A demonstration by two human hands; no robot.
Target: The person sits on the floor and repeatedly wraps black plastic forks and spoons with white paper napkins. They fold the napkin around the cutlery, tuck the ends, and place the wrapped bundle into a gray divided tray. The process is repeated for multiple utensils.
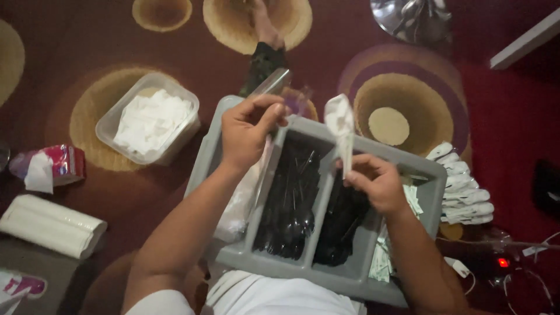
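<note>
A: What sits at the far left?

B: A long white packet point(51, 226) on the floor, a torn red wrapper point(49, 166) above it, then a clear plastic tub point(112, 119) full of white napkins point(153, 119).

A: And in the middle?

B: A grey tray point(315, 273) with long compartments. The first holds clear plastic sleeves point(242, 201), the next two hold black plastic cutlery point(290, 201), and the last holds small paper packets point(382, 259).

A: The hands?

B: The left hand point(248, 131) is closed, pinching a clear sleeve point(273, 81) that sticks up past its fingers, over the tray's far edge. The right hand point(379, 184) is closed round the lower end of a white wrapped piece point(341, 125), which stands upright above it, just beside the sleeve.

A: Farther right?

B: A row of finished white wrapped pieces point(464, 189) on the carpet point(513, 116), beside the tray.
</note>
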